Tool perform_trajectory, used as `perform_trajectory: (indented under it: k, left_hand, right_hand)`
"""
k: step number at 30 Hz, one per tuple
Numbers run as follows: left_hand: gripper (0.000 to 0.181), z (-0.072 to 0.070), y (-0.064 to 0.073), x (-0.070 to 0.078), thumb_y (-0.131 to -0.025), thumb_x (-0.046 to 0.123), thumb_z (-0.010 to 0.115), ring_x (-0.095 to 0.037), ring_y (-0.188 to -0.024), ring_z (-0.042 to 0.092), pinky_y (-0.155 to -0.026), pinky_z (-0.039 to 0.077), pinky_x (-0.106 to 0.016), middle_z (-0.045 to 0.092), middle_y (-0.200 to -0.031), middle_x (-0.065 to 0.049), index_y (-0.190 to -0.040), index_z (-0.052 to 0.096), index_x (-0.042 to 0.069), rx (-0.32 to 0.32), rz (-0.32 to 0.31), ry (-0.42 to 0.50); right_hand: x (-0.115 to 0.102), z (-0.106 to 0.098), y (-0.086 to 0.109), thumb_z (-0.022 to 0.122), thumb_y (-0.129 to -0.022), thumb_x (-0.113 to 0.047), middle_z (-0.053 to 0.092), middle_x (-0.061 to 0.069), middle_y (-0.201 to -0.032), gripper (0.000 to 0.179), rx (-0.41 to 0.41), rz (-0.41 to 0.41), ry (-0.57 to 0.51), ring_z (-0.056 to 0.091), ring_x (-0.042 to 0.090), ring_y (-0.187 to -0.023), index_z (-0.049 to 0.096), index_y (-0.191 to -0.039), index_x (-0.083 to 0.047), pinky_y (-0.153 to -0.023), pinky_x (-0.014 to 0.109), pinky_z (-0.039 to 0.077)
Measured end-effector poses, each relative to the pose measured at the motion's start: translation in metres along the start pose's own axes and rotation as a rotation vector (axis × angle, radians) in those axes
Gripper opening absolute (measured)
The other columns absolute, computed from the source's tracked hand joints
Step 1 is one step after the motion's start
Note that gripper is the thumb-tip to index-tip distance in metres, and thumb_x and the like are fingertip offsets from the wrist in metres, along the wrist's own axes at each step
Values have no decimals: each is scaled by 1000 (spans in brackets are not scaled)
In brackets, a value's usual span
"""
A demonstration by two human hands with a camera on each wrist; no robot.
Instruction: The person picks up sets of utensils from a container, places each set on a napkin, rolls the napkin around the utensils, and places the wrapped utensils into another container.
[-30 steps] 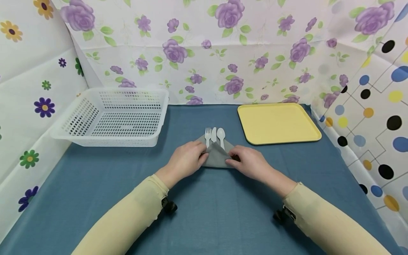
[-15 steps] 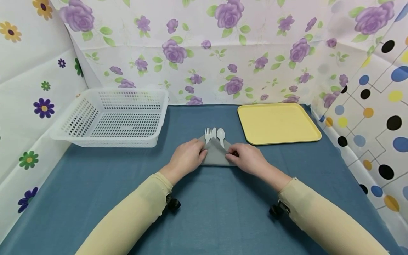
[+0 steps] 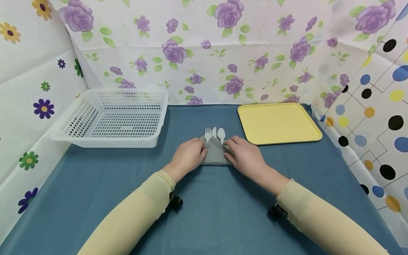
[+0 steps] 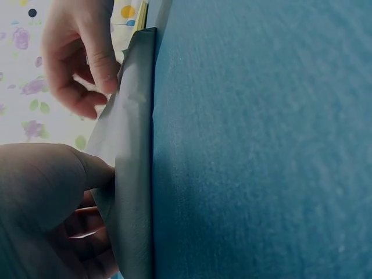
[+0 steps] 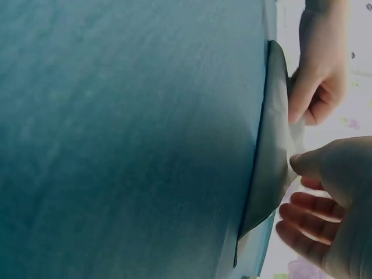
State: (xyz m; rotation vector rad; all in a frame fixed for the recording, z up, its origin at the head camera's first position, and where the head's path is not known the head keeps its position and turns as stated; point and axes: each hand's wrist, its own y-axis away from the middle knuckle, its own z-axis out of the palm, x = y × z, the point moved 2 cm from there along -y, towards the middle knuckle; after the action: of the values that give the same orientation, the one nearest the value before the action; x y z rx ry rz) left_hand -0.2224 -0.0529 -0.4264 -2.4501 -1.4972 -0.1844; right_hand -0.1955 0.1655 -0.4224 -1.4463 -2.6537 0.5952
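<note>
A grey cloth napkin (image 3: pixel 215 154) lies folded on the table, its upper layer coming to a point over the handles of a white fork (image 3: pixel 208 134), a knife (image 3: pixel 214 132) and a spoon (image 3: pixel 221 133). Only their heads stick out at the far side. My left hand (image 3: pixel 188 154) pinches the napkin's left side, thumb on top in the left wrist view. At the right side, my right hand (image 3: pixel 246 156) touches the cloth with its thumb and fingertips; in the right wrist view its fingers (image 5: pixel 311 218) are loosely bent and spread apart.
A white perforated plastic basket (image 3: pixel 119 142) stands at the back left. Back right lies a yellow tray (image 3: pixel 278 122). Blue cloth (image 3: pixel 204 212) covers the table, and patterned sheets (image 3: pixel 204 76) hang behind and at both sides.
The right side of the napkin's upper layer, lifted in my right hand earlier, now lies flatter. My right hand's fingers have loosened and moved slightly away from me. My left hand stays nearly in place.
</note>
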Motion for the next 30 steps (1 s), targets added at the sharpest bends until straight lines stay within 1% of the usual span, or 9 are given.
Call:
perform_trajectory:
  k: [3,5,7,10,14,23,25,27,30]
  left_hand:
    - [24,0,-1,1,-111,23,71,-26,-76,62,-71,55,-46,60,-87,-7,-90,68,11,3,-3,-8]
    - [24,1,-1,1,-110,23,72,-27,-76,62,-71,56,-46,61,-88,-7,-90,68,11,3,-2,-14]
    - [24,1,-1,1,-110,23,73,-27,-76,62,-71,55,-46,61,-88,-8,-90,68,10,0,1,-20]
    - [23,3,-2,1,-110,23,73,-26,-76,61,-71,56,-45,61,-89,-8,-91,69,10,-3,5,-27]
    - [23,3,-1,2,-110,23,72,-26,-75,61,-71,56,-45,61,-90,-9,-92,70,10,-1,2,-31]
    - [19,4,0,2,-111,23,71,-28,-79,64,-74,58,-46,64,-96,-11,-99,72,8,-1,-8,-46]
    - [17,4,1,2,-111,22,72,-29,-81,65,-74,58,-47,64,-99,-12,-106,70,6,14,-5,-37]
    - [17,4,3,2,-110,21,73,-30,-84,67,-73,59,-47,65,-103,-14,-116,69,6,39,7,-30]
    - [27,3,7,4,-109,19,74,-31,-94,67,-77,60,-47,66,-115,-15,-133,68,7,81,47,-62]
  right_hand:
    - [-4,1,1,87,-100,-17,71,12,-128,35,4,-100,2,70,30,-114,76,-131,-6,-90,46,62]
    - [-5,3,2,85,-101,-15,69,14,-137,36,-19,-141,-6,67,32,-125,76,-135,-7,-96,47,61]
    - [-5,6,3,83,-102,-14,67,14,-143,35,-38,-164,1,64,32,-132,76,-136,-8,-99,47,61]
    - [-4,9,4,82,-103,-14,65,14,-148,35,-59,-183,24,62,32,-138,76,-138,-8,-101,46,60]
    - [-3,11,5,79,-105,-14,65,13,-149,35,-88,-202,30,62,32,-139,76,-140,-8,-104,47,59]
    - [-1,14,8,75,-108,-15,63,12,-156,40,-154,-196,9,60,32,-145,72,-147,-7,-114,52,52]
    - [0,15,9,74,-108,-15,63,12,-156,40,-157,-197,7,59,32,-145,71,-147,-7,-113,52,53]
    - [0,14,9,74,-109,-15,62,12,-157,40,-157,-200,5,59,32,-145,71,-148,-7,-111,51,55]
    - [0,14,9,74,-109,-16,62,11,-157,40,-156,-207,7,60,32,-144,71,-148,-7,-107,50,58]
